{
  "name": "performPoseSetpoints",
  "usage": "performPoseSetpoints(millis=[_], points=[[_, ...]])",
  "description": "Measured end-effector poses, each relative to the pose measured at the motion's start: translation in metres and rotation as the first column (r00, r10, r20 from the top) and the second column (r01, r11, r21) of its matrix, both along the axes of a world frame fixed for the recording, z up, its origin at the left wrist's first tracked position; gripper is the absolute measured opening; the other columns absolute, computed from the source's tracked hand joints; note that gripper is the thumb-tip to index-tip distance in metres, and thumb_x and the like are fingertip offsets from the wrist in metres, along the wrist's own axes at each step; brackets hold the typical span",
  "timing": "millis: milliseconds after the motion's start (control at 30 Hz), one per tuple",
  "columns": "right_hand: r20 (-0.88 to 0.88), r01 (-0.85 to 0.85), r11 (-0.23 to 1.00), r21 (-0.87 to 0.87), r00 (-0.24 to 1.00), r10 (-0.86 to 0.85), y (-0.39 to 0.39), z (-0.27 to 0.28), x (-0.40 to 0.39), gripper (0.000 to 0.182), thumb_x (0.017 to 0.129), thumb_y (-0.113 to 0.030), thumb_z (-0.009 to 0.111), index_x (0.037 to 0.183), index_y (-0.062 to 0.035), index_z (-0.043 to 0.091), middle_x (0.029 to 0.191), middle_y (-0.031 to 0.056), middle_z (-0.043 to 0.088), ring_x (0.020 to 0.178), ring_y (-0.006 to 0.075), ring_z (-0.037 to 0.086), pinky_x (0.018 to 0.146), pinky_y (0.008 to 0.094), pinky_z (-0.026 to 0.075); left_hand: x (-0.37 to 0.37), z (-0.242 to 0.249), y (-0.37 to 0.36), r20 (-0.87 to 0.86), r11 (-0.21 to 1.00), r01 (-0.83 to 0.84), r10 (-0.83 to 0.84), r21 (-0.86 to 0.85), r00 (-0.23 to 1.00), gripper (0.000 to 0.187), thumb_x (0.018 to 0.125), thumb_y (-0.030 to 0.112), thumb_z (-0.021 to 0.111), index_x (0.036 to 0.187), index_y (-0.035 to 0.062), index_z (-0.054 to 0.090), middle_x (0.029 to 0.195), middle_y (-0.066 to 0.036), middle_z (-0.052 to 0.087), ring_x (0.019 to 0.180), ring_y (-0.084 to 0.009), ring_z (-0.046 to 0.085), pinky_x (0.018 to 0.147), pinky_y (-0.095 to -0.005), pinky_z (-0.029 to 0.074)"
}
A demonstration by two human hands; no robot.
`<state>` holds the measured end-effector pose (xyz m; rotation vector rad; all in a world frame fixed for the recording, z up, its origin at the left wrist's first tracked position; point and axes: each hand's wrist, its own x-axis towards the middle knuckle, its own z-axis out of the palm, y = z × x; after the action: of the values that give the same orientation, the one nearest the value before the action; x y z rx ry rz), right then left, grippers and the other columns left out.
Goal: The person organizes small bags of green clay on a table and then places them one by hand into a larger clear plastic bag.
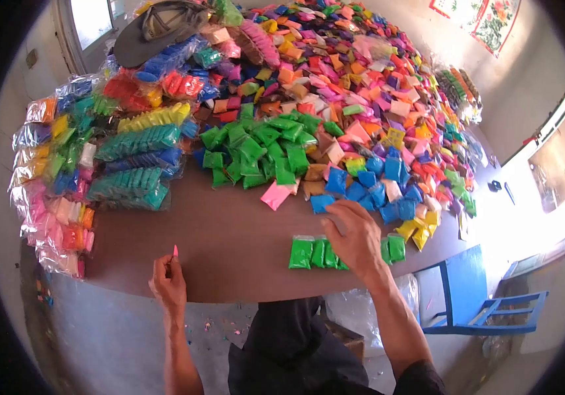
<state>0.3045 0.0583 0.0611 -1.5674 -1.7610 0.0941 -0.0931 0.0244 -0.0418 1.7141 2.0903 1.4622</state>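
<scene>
My left hand [168, 282] is closed near the table's front edge, a small pink pointed thing [176, 251] sticking up between thumb and fingers. Its lower part is hidden in the grip. My right hand [356, 238] reaches over a row of small green packets [301, 253], covering the middle of the row. Thumb and fingers are apart, and the fingertips come close to a blue packet [322, 204]. Beyond them lie a heap of loose green packets [253, 150], a pink packet [276, 195] and several more blue packets [376, 193].
A huge pile of mixed coloured packets [355, 85] covers the back of the brown table [230, 230]. Bagged teal packets [139, 143] and other bundles stand at left, under a dark cap [160, 31]. Yellow packets [420, 232] lie at right, near a blue chair [464, 289].
</scene>
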Motion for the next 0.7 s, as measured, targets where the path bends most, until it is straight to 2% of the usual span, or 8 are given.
performPoseSetpoints(millis=[133, 267, 300, 400, 433, 533, 567, 700], points=[[0.155, -0.011, 1.0, 0.028, 0.988, 0.006, 0.054, -0.007, -0.023, 0.029, 0.087, -0.017, 0.079, 0.114, -0.0083, 0.074, 0.12, 0.0079, 0.07, 0.108, 0.0336, 0.068, 0.091, 0.0481, 0.054, 0.003, -0.002, -0.001, -0.004, 0.999, -0.013, 0.013, 0.051, 1.0, 0.005, 0.101, 0.007, 0.07, 0.1, 0.0025, 0.068, 0.073, -0.008, 0.063, 0.059, -0.0144, 0.055, 0.057, -0.0301, 0.046], [0.319, 0.044, 0.996, 0.081, 0.946, -0.068, 0.105, -0.017, -0.041, 0.038, 0.086, -0.023, 0.079, 0.119, -0.0065, 0.071, 0.124, 0.0118, 0.067, 0.121, 0.0338, 0.06, 0.097, 0.0515, 0.046, 0.005, -0.001, -0.001, -0.022, 0.997, -0.01, 0.012, 0.081, 1.0, 0.004, 0.1, 0.004, 0.071, 0.1, 0.0023, 0.068, 0.072, -0.007, 0.062, 0.058, -0.0131, 0.052, 0.056, -0.0292, 0.044], [0.348, 0.054, 0.997, 0.062, 0.935, -0.072, 0.117, -0.018, -0.044, 0.047, 0.086, -0.031, 0.081, 0.124, -0.0051, 0.069, 0.124, 0.0156, 0.065, 0.124, 0.0361, 0.057, 0.098, 0.0528, 0.042, 0.005, 0.001, -0.002, -0.01, 0.998, -0.011, 0.012, 0.06, 1.0, 0.004, 0.1, 0.004, 0.071, 0.1, 0.0023, 0.068, 0.071, -0.007, 0.062, 0.058, -0.0132, 0.052, 0.056, -0.0291, 0.044], [0.389, 0.117, 0.992, 0.053, 0.912, -0.129, 0.134, -0.02, -0.059, 0.055, 0.085, -0.038, 0.082, 0.126, -0.0045, 0.067, 0.124, 0.0173, 0.065, 0.123, 0.0382, 0.057, 0.1, 0.0535, 0.041, 0.004, 0.002, -0.004, 0.003, 1.0, -0.014, 0.014, 0.015, 1.0, 0.004, 0.1, 0.001, 0.071, 0.101, 0.0021, 0.068, 0.071, -0.008, 0.062, 0.057, -0.0138, 0.053, 0.055, -0.0291, 0.044], [0.399, 0.128, 0.987, 0.093, 0.904, -0.154, 0.141, -0.03, -0.06, 0.065, 0.083, -0.045, 0.085, 0.13, -0.0044, 0.064, 0.122, 0.0195, 0.065, 0.122, 0.0399, 0.057, 0.104, 0.0542, 0.038, 0.003, 0.001, -0.005, -0.007, 1.0, -0.014, 0.014, 0.013, 1.0, 0.004, 0.099, 0.001, 0.071, 0.101, 0.002, 0.068, 0.07, -0.008, 0.062, 0.057, -0.014, 0.054, 0.055, -0.0292, 0.044], [0.371, 0.165, 0.984, 0.065, 0.911, -0.177, 0.148, -0.037, -0.067, 0.07, 0.08, -0.044, 0.086, 0.132, -0.0044, 0.062, 0.119, 0.02, 0.066, 0.122, 0.0388, 0.057, 0.106, 0.0539, 0.036, 0.002, -0.003, -0.004, -0.029, 0.999, -0.004, 0.005, 0.045, 1.0, 0.006, 0.102, 0.007, 0.071, 0.103, 0.0019, 0.068, 0.074, -0.008, 0.065, 0.061, -0.0129, 0.056, 0.055, -0.03, 0.044], [0.329, 0.18, 0.983, 0.038, 0.927, -0.182, 0.151, -0.037, -0.068, 0.066, 0.08, -0.039, 0.084, 0.132, -0.0064, 0.061, 0.117, 0.0223, 0.067, 0.12, 0.0396, 0.058, 0.106, 0.0561, 0.036, 0.001, -0.004, -0.004, -0.035, 0.998, 0.003, -0.001, 0.062, 0.999, 0.009, 0.104, 0.01, 0.071, 0.105, 0.0018, 0.068, 0.077, -0.009, 0.067, 0.063, -0.0123, 0.057, 0.055, -0.0303, 0.044], [0.333, 0.205, 0.978, 0.031, 0.921, -0.203, 0.158, -0.042, -0.064, 0.054, 0.081, -0.025, 0.08, 0.128, -0.0083, 0.062, 0.114, 0.0211, 0.069, 0.112, 0.0402, 0.064, 0.103, 0.0531, 0.041, 0.0, -0.005, -0.008, -0.02, 1.0, 0.009, -0.008, 0.027, 1.0, 0.007, 0.102, 0.007, 0.072, 0.104, 0.0019, 0.068, 0.075, -0.009, 0.067, 0.061, -0.0137, 0.058, 0.055, -0.0299, 0.044]])
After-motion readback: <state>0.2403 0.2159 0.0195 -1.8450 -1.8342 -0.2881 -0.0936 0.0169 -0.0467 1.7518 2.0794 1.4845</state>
